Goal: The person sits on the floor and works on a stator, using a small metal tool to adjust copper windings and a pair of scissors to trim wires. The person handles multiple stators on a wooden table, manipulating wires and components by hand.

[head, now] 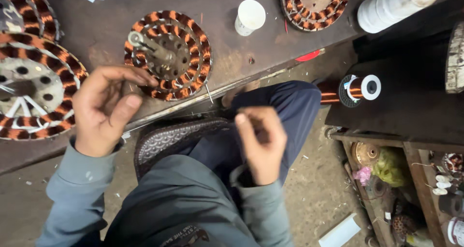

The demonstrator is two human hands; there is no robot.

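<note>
Both our hands hover just off the near edge of the workbench (96, 29). Our left hand (104, 109) is half curled, thumb and forefinger drawn close together beside the wound motor stator (169, 55); whether a fine wire runs between them we cannot tell. Our right hand (261, 143) is loosely closed over our knee, fingertips pinched narrow, and what they pinch is too thin to make out.

From the largest down: the dark, worn workbench fills the upper part of the view. At its left edge lies a big stator (34, 89) with copper and black windings around a pale hub. The wound motor stator near our left hand sits close to the bench's near edge, its steel shaft tilted up toward the left, forefinger almost touching its ring of coils. Another stator (314, 5) rests at the far edge, partly cut off. A fat white thread spool (394, 5) lies at the far right corner.

A white paper cup (250, 17) stands upright between the two smaller stators; its inside looks plain white, contents not discernible. Beyond the bench, on a dark side stand, a small reel of copper wire (355, 89) lies on its side. Below it, an open wooden shelf (411, 150) holds a jumble: a brass-coloured disc, a yellow-green bag, a pink scrap and small white parts.
</note>
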